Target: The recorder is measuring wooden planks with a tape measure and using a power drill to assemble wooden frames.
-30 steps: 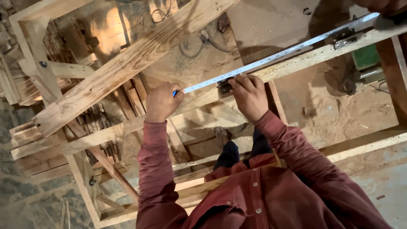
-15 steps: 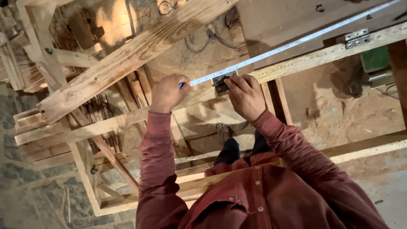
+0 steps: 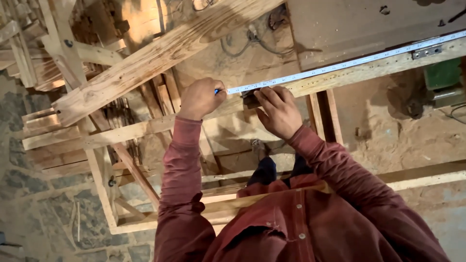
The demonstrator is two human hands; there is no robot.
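A single head-worn camera looks steeply down over the person's own chest and red sleeves, close enough that the torso fills the lower frame. It faces the wooden frame's long rail (image 3: 145, 127) and the sawdust floor (image 3: 388, 140) beneath; no second view.

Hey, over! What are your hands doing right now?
Left hand marking with blue pen. Right hand pinning tape measure on wooden rail. Nothing blocking.

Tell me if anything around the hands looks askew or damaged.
Nothing looks damaged. The tape measure lies flat along the wooden rail, the right hand pressing it down, the left hand at its end with a blue marker.
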